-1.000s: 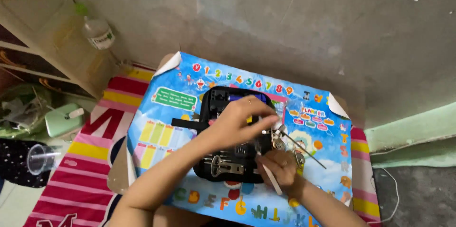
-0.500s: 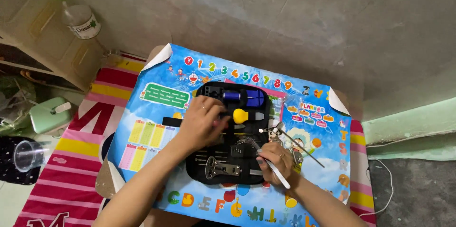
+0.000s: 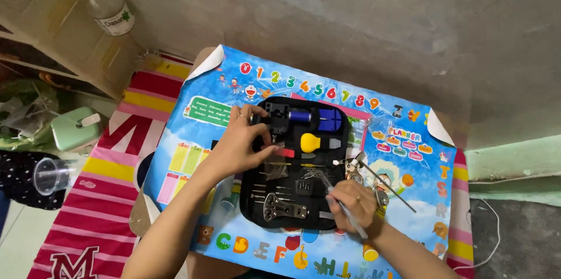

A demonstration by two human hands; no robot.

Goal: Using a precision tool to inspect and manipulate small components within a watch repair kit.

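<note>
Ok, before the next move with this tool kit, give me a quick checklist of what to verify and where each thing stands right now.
1. Black tool case lies open and flat on the colourful poster mat: ok.
2. Left hand is on the case's upper left edge, fingers at the small tools there: ok.
3. What the left hand grips: cannot tell, fingers hide it.
4. Right hand holds a thin rod-like tool at the case's lower right: ok.
5. Yellow-handled tool sits in the case, untouched: ok.
6. Loose metal pieces lie outside the case on the mat, beside the right hand: not ok.
</note>
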